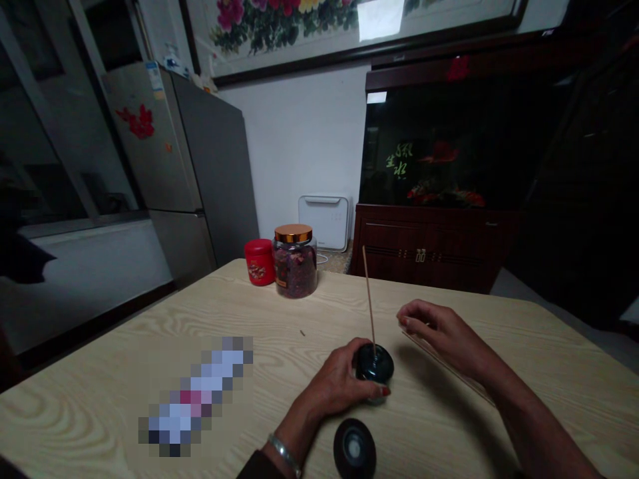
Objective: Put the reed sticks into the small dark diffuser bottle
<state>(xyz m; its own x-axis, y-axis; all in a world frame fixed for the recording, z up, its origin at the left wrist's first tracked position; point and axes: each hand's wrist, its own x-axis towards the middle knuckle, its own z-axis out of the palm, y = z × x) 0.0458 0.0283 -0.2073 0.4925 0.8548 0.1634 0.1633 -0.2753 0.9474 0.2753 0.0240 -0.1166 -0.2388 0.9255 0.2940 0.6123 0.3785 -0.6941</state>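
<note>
My left hand (335, 384) is wrapped round a small dark round incense holder (375, 363) on the pale wooden table (150, 346). A thin incense stick (368, 296) stands upright in the holder. My right hand (439, 332) hovers just right of it, fingers curled in a loose pinch on a second thin stick (449, 368) that lies slanting along the table towards my forearm. A dark round lid (354, 449) with a pale centre lies on the table near my left wrist.
A glass jar with a copper lid (295, 261) and a red tin (259, 261) stand at the table's far edge. A blurred-out oblong object (197, 396) lies at the left. Behind are a grey fridge (190, 173), a white appliance (323, 221) and a dark fish tank (439, 153).
</note>
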